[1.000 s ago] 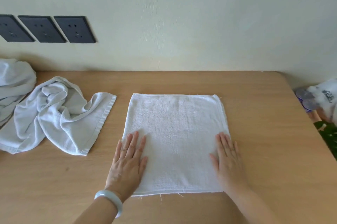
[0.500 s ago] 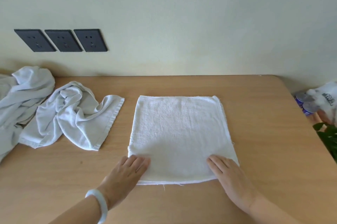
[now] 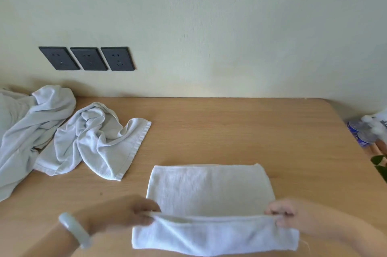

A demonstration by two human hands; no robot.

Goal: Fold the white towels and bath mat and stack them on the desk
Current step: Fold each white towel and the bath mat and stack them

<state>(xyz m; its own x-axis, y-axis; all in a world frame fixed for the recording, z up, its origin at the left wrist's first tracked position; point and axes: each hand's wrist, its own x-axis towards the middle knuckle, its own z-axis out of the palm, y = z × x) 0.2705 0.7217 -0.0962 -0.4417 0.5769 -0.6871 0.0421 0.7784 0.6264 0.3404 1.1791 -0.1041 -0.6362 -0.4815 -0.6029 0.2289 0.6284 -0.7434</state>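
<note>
Head view: the nubbly white towel (image 3: 211, 191) sits at the near edge of the smooth wooden desk (image 3: 230, 131), a soft rectangle with its near hem raised in a fold. The left hand (image 3: 123, 213) pinches one corner and the right hand (image 3: 293, 214) the other. A crumpled towel (image 3: 94, 141) slumps on the desk's left side.

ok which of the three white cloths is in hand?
The flat towel, front centre: left hand and right hand pinch its near edge. The crumpled towel and far-left cloth lie untouched.
</note>
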